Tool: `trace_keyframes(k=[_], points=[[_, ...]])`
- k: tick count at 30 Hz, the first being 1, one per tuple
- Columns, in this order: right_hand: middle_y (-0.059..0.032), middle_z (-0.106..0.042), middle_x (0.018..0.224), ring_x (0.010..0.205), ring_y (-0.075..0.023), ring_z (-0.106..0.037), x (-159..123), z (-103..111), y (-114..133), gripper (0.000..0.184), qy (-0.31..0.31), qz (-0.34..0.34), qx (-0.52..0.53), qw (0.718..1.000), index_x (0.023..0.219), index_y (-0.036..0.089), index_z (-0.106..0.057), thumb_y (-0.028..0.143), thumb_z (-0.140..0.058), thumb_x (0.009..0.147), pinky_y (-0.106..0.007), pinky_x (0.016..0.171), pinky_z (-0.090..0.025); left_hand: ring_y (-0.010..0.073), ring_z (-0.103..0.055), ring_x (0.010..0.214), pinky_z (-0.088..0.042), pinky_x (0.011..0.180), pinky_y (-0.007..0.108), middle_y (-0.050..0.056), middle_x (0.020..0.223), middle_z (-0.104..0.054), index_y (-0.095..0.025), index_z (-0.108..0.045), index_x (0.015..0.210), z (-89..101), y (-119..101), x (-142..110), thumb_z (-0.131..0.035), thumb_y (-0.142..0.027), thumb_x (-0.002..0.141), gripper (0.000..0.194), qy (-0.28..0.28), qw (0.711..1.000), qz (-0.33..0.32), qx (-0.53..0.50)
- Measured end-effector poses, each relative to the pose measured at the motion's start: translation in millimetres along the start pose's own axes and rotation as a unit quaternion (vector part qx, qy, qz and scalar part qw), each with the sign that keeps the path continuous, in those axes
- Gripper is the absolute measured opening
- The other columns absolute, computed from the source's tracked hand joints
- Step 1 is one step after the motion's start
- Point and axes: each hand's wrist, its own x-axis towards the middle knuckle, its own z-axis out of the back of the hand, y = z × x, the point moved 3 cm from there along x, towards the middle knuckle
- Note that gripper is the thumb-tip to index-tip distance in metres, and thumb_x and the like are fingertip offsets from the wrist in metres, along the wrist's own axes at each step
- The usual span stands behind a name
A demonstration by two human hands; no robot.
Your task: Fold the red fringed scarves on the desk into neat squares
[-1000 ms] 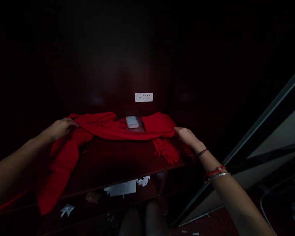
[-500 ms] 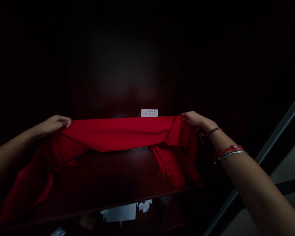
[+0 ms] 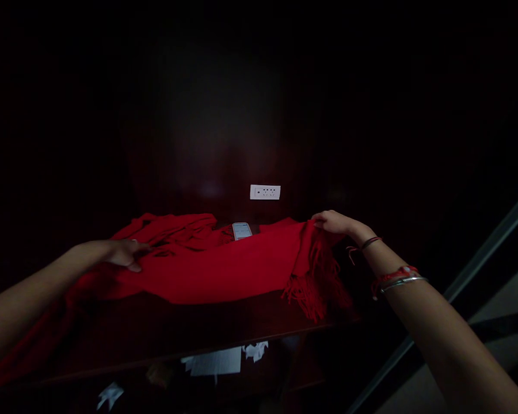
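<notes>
A long red scarf (image 3: 216,267) stretches between my hands just over a dark shelf, its near edge hanging loosely. My left hand (image 3: 123,253) is closed on the scarf's left part, thumb toward me, with its grip partly blurred. At the other end, my right hand (image 3: 330,221) pinches the scarf's upper corner, where red fringe dangles below the fingers. Behind the left hand lies more rumpled red cloth (image 3: 183,227). A phone (image 3: 242,230) with a lit screen lies behind the scarf, its lower edge covered.
A white wall socket (image 3: 265,192) is on the dark back panel. Under the dark shelf (image 3: 190,328) lie white papers (image 3: 216,362), a crumpled white paper (image 3: 255,351) and another white scrap (image 3: 110,395). A pale-edged frame (image 3: 388,374) slants along the right.
The scarf was spread and raised between both hands, then lowered, uncovering the phone again. My left hand has come down and inward; my right hand has dropped slightly.
</notes>
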Motion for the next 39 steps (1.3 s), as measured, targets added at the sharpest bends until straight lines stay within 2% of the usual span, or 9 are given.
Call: trace_keyframes(k=[2, 6, 9, 13, 17, 22, 28, 33, 39], points=[[-0.0054, -0.063, 0.082, 0.072, -0.0139, -0.055, -2, -4, 3, 0.025, 0.004, 0.015, -0.012, 1.000, 0.088, 0.015, -0.061, 0.016, -0.040, 0.075, -0.021, 0.064, -0.038, 0.0290, -0.036, 0.113, -0.031, 0.088, 0.037, 0.016, 0.126, -0.038, -0.018, -0.040, 0.121, -9.7, -35, -2, -0.063, -0.028, 0.054, 0.072, 0.095, 0.994, -0.021, 0.038], [-0.0049, -0.063, 0.080, 0.070, -0.0132, -0.055, -8, -6, 8, 0.024, -0.012, 0.020, -0.008, 1.000, 0.086, 0.015, -0.061, 0.016, -0.039, 0.076, -0.021, 0.064, -0.037, 0.0304, -0.002, 0.125, -0.010, 0.096, 0.049, 0.014, 0.138, -0.004, -0.022, -0.011, 0.132, -22.3, -134, -2, -0.055, -0.053, 0.060, 0.090, 0.020, 0.986, -0.167, -0.010], [-0.0047, -0.063, 0.082, 0.072, -0.0129, -0.055, -14, -3, 13, 0.024, -0.018, 0.021, 0.023, 0.999, 0.087, 0.015, -0.061, 0.016, -0.040, 0.076, -0.021, 0.065, -0.038, 0.0289, 0.001, 0.125, -0.008, 0.096, 0.049, 0.011, 0.138, -0.004, -0.020, -0.005, 0.133, -37.2, -199, 9, -0.050, -0.058, 0.062, 0.092, -0.060, 0.962, -0.247, -0.097], [-0.0036, -0.063, 0.083, 0.074, -0.0127, -0.055, -21, 2, 16, 0.023, -0.028, 0.016, 0.040, 0.999, 0.087, 0.016, -0.061, 0.015, -0.040, 0.076, -0.020, 0.066, -0.038, 0.0285, -0.025, 0.119, -0.018, 0.096, 0.044, 0.012, 0.130, -0.032, -0.016, -0.023, 0.129, -45.3, -237, 36, -0.052, -0.051, 0.064, 0.080, -0.087, 0.927, -0.299, -0.207], [-0.0047, -0.063, 0.086, 0.078, -0.0139, -0.055, -21, 14, 14, 0.025, -0.101, -0.009, 0.007, 0.995, 0.088, 0.015, -0.061, 0.013, -0.039, 0.076, -0.020, 0.068, -0.037, 0.0224, -0.049, 0.096, -0.035, 0.086, 0.032, 0.009, 0.100, -0.055, -0.012, -0.056, 0.093, -28.2, -232, 55, -0.042, -0.043, 0.073, 0.039, -0.063, 0.893, -0.350, -0.275], [-0.0046, -0.063, 0.085, 0.077, -0.0134, -0.055, -22, 41, 23, 0.026, -0.151, 0.008, 0.008, 0.988, 0.089, 0.014, -0.060, 0.012, -0.038, 0.076, -0.020, 0.068, -0.037, 0.0251, -0.029, 0.117, -0.025, 0.096, 0.035, 0.012, 0.127, -0.031, -0.015, -0.039, 0.115, -6.4, -217, 63, -0.063, -0.044, 0.054, 0.072, -0.144, 0.883, -0.309, -0.323], [-0.0039, -0.062, 0.082, 0.072, -0.0123, -0.054, -33, 65, 40, 0.024, -0.137, 0.054, -0.009, 0.989, 0.087, 0.014, -0.060, 0.015, -0.038, 0.077, -0.020, 0.064, -0.037, 0.0203, -0.054, 0.090, -0.042, 0.077, 0.029, 0.006, 0.100, -0.058, -0.014, -0.052, 0.097, -16.8, -236, 58, -0.059, -0.039, 0.062, 0.044, 0.027, 0.835, -0.344, -0.429], [-0.0066, -0.062, 0.082, 0.073, -0.0145, -0.054, -36, 67, 28, 0.024, -0.146, -0.007, -0.093, 0.985, 0.087, 0.013, -0.059, 0.015, -0.037, 0.078, -0.021, 0.063, -0.036, 0.0178, -0.056, 0.081, -0.044, 0.068, 0.026, 0.003, 0.096, -0.059, -0.015, -0.053, 0.096, 15.1, -204, 52, -0.057, -0.036, 0.064, 0.039, -0.017, 0.854, -0.306, -0.421], [-0.0092, -0.062, 0.086, 0.076, -0.0166, -0.055, -26, 49, 12, 0.025, -0.116, -0.050, -0.132, 0.983, 0.090, 0.013, -0.059, 0.013, -0.037, 0.077, -0.022, 0.065, -0.035, 0.0200, -0.054, 0.084, -0.040, 0.076, 0.028, 0.006, 0.093, -0.059, -0.015, -0.054, 0.097, 24.6, -155, 45, -0.047, -0.032, 0.070, 0.033, -0.150, 0.945, -0.255, -0.138]])
